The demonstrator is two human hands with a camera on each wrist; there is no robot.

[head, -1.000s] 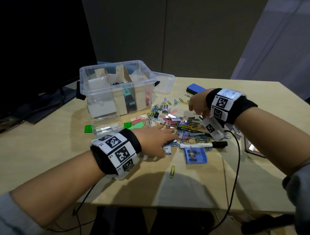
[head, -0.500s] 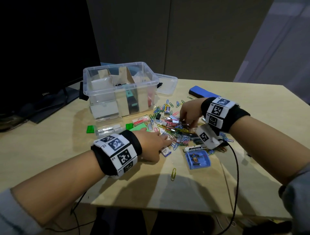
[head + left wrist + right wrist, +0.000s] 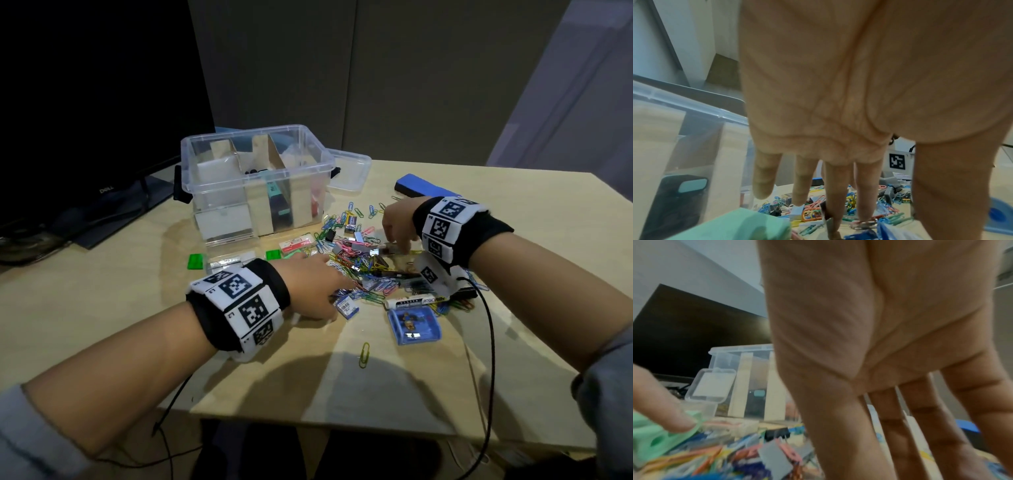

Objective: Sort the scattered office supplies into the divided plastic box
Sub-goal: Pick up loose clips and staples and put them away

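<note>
A clear plastic box (image 3: pixel 308 164) with cardboard dividers stands at the back left of the table and holds a few items. In front of it lies a heap of coloured paper clips (image 3: pixel 363 274) mixed with grey binder clips (image 3: pixel 359 238). My left hand (image 3: pixel 337 279) lies palm down on the near left of the heap. Its straight fingers (image 3: pixel 833 203) touch the clips beside a mint green block (image 3: pixel 740 225). My right hand (image 3: pixel 397 241) reaches down from the far right. Its straight fingers (image 3: pixel 898 426) dip into the heap's middle, and their tips are hidden.
A white marker (image 3: pixel 416 301), a blue case (image 3: pixel 414 323) and a small blue-white box (image 3: pixel 347 307) lie near the front of the heap. A lone clip (image 3: pixel 364 354) sits closer. A lid (image 3: pixel 349 169), a blue eraser (image 3: pixel 419 188), green blocks (image 3: pixel 196 262) and a monitor (image 3: pixel 102 102) surround them.
My right hand has come in from the far right side of the heap to its middle and lowered its fingers. My left hand has stayed on the near left of the heap.
</note>
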